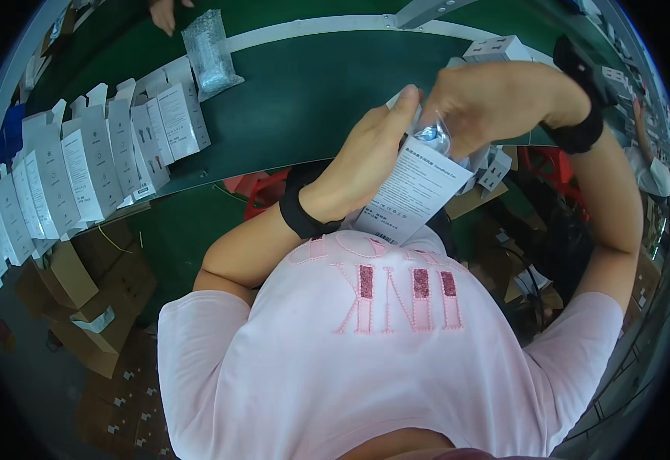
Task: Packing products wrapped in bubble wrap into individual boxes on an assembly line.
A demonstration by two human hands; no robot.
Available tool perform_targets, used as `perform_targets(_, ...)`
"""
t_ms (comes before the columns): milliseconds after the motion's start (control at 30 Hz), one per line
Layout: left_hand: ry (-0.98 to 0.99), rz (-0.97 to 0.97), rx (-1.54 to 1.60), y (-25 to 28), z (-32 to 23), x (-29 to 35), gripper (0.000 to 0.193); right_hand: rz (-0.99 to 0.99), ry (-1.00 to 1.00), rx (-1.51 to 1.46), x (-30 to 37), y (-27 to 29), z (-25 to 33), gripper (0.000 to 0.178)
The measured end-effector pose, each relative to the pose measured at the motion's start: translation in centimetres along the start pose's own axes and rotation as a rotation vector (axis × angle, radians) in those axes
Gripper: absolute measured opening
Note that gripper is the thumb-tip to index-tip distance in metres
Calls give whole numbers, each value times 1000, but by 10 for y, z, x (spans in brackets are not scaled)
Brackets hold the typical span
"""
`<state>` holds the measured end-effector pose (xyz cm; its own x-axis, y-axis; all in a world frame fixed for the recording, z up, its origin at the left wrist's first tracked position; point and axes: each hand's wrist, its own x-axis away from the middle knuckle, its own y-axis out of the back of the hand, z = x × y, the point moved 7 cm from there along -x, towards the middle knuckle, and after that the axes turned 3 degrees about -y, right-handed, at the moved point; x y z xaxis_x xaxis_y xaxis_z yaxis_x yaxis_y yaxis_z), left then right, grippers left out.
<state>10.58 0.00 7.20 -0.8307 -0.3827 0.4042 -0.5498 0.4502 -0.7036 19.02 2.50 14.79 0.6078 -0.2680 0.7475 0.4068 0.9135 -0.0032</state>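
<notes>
Close in front of my chest, a white printed carton [415, 189] is tilted with its top end away from me. My left hand [372, 152] grips it along its left side, thumb stretched up by the top. At the carton's mouth my right hand [482, 101] has its fingers bent down around a clear plastic bag [433, 136], which sticks partly out of the top. What lies inside the bag is hard to make out. The fingertips of my right hand are partly hidden behind the bag and the carton.
Several white cartons with raised flaps [90, 169] stand in rows on the green table [289, 100] at left. A bubble-wrap pouch [212, 57] lies beyond them, near another person's hand [165, 14]. More white boxes [497, 49] sit at right. Brown cardboard boxes [97, 299] are below.
</notes>
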Motion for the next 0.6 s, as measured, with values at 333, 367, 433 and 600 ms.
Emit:
perform_targets(333, -112, -122, 82, 5, -10, 12, 58, 17, -124, 163, 20, -11, 38, 67)
perform_targets(367, -109, -126, 64, 6, -6, 10, 56, 276, -49, -111, 6, -21, 24, 64)
perform_targets(433, -71, -35, 25, -1, -6, 8, 51, 385, -33, -300, -7, -26, 3, 62)
perform_targets(600, -209, 119, 22, 9, -3, 13, 56, 296, -168, 34, -3, -9, -6, 39)
